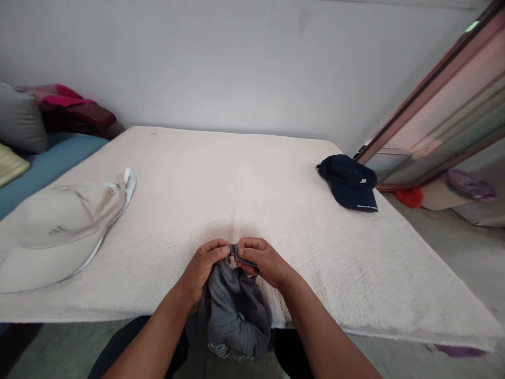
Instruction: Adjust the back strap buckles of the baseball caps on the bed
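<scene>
The cream-covered bed (244,179) carries a beige cap (59,231) at the left of the frame and a navy cap (349,181) at the right. The grey cap (236,310) hangs at the bottom centre. The left hand (203,268) and right hand (262,260) pinch its back strap (236,252), apparently adjusting the closure, which calls for a fine, steady pull. All three caps show logos, but the lettering is too small to read.

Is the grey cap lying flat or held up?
The grey cap is held up: left hand and right hand pinch its strap, and its crumpled crown hangs below them.
</scene>
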Demonstrator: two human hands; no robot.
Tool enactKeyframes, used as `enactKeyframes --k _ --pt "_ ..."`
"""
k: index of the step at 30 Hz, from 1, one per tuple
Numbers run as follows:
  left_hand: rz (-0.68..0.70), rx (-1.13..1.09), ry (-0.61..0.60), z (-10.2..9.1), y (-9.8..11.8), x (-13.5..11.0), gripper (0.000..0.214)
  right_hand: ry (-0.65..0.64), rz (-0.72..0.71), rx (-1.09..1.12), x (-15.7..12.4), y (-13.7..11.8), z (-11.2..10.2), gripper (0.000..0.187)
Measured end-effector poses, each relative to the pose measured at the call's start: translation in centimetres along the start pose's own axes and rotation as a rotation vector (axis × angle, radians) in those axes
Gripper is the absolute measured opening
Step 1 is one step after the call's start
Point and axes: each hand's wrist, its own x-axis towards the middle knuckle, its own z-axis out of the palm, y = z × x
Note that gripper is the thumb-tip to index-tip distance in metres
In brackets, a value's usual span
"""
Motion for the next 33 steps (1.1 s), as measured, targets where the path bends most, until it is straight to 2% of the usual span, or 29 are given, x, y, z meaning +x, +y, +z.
enactKeyframes --k 4,9,20,33 --pt "-0.01 0.01 0.009 -0.23 -0.14 0.04 0.014 -0.008 0.059 0.007 -0.07 -0.21 -0.13 0.024" --pt "-0.013 0.013 0.009 -0.51 -0.27 0.21 0.014 -0.044 0.035 0.016 -0.06 -0.24 -0.36 0.03" --pt "-0.037 -0.014 -0.031 -0.53 -0.38 0.08 0.011 -0.147 0.088 0.15 -0.21 0.02 -0.65 0.029" --pt "-0.066 -0.084 -0.081 -0.55 -0.32 0.12 0.011 -0.164 0.1 0.13 -0.15 0.2 -0.67 0.029"
